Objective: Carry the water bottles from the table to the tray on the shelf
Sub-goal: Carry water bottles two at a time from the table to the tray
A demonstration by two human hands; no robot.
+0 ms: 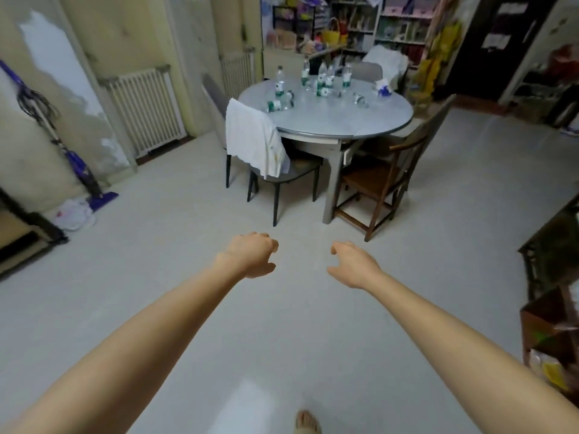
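Several clear water bottles with green labels [322, 79] stand on the far half of a round grey table [338, 120] across the room. A few bottles lie on their sides, one near the left rim [275, 104]. My left hand [253, 256] and my right hand [352, 263] reach forward over the bare floor, well short of the table. Both hold nothing, with fingers loosely curled and apart. No tray shows in this view.
A chair draped with a white cloth [253, 142] and a wooden chair [382, 180] stand at the table's near side. Radiators [147, 111] line the left wall beside a purple mop [84, 173]. Cluttered shelves [360, 23] fill the back. Dark furniture [551, 245] stands at right.
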